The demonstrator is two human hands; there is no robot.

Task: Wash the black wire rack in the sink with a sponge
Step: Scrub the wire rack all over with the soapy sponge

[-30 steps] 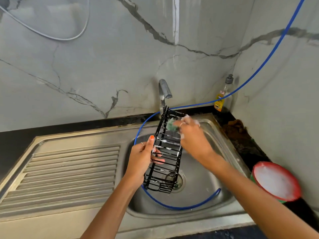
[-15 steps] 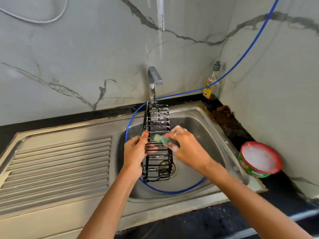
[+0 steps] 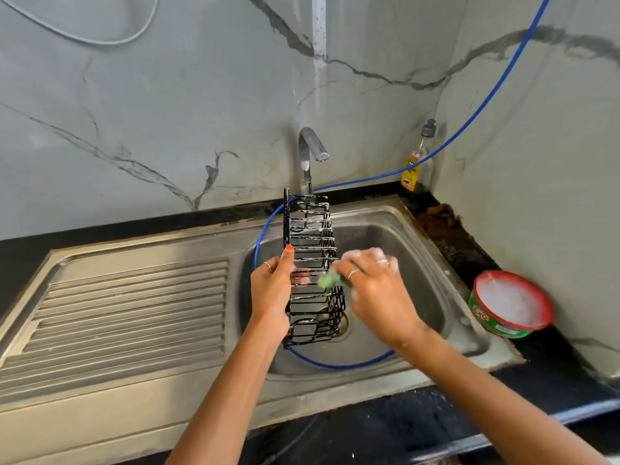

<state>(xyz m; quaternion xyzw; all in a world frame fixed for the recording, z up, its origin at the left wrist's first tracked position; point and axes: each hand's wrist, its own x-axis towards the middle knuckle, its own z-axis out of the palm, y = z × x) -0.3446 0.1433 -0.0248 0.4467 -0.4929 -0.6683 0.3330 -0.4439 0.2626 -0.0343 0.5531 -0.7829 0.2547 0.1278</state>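
Left hand fingers gripping black wire rack over sink; right hand fingers pinching green sponge against rack

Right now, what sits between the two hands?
In the head view, the black wire rack stands between left hand and right hand, which presses the green sponge against it.
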